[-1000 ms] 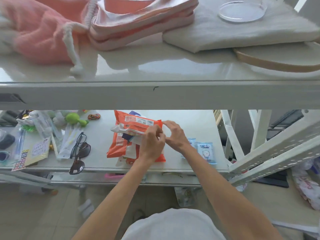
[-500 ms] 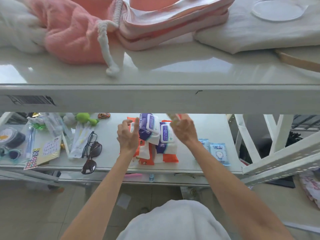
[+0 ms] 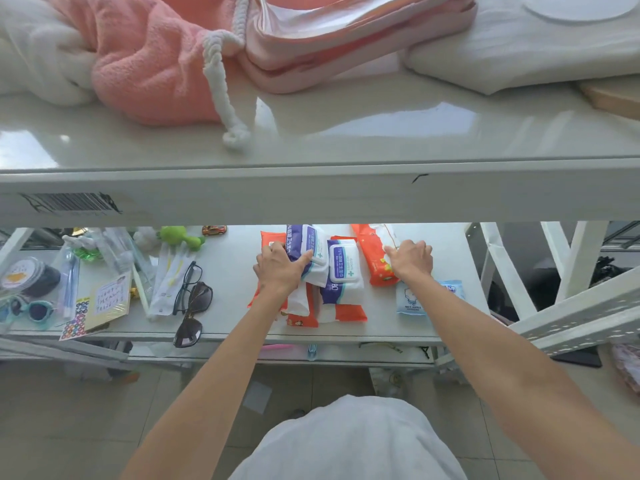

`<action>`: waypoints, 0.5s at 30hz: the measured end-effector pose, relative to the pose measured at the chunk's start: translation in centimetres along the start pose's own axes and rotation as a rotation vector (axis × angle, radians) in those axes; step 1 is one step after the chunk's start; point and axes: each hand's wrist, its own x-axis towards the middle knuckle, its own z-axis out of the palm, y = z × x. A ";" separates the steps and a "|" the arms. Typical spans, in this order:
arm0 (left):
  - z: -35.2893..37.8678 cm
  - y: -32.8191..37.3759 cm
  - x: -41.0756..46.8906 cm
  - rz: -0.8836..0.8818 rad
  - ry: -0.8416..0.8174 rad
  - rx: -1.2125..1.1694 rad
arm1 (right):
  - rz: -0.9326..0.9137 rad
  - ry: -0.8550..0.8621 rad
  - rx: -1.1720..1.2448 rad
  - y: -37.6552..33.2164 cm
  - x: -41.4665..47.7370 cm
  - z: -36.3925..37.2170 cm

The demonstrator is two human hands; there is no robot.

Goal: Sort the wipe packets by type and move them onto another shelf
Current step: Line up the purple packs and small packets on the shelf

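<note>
On the lower shelf (image 3: 235, 271) lies a heap of wipe packets. My left hand (image 3: 278, 268) grips a purple-and-white packet (image 3: 304, 249) at the heap's left. A second purple-and-white packet (image 3: 343, 271) lies beside it on top of orange packets (image 3: 349, 311). My right hand (image 3: 412, 259) holds another orange packet (image 3: 372, 252) off to the right, apart from the heap. Two small light-blue wipe packets (image 3: 412, 299) lie under my right forearm.
Glasses (image 3: 188, 284), sunglasses (image 3: 192, 317), sachets, a card (image 3: 107, 299), toys and a toy car (image 3: 214, 230) fill the lower shelf's left half. The upper shelf (image 3: 346, 133) holds a pink towel bag (image 3: 149, 60), folded pink cloth and white cloth. A slanted white rail (image 3: 585, 317) stands at right.
The hands have spread apart. The right hand carried an orange packet to the right of the heap; the left hand closed on a purple-and-white packet. The camera has shifted left and closer.
</note>
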 end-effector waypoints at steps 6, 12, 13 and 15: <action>-0.2 0.1 0.1 -0.024 -0.011 -0.025 | -0.101 0.120 0.157 -1.7 -1.9 -0.1; -0.8 1.1 -0.2 -0.041 -0.081 -0.020 | -0.135 -0.241 0.309 -3.9 -5.5 2.2; -0.9 1.2 -0.2 -0.040 -0.098 -0.026 | -0.127 -0.244 0.321 -4.0 -6.0 2.3; -0.9 1.3 -0.1 -0.037 -0.119 -0.044 | -0.090 -0.272 0.367 -4.3 -6.2 2.7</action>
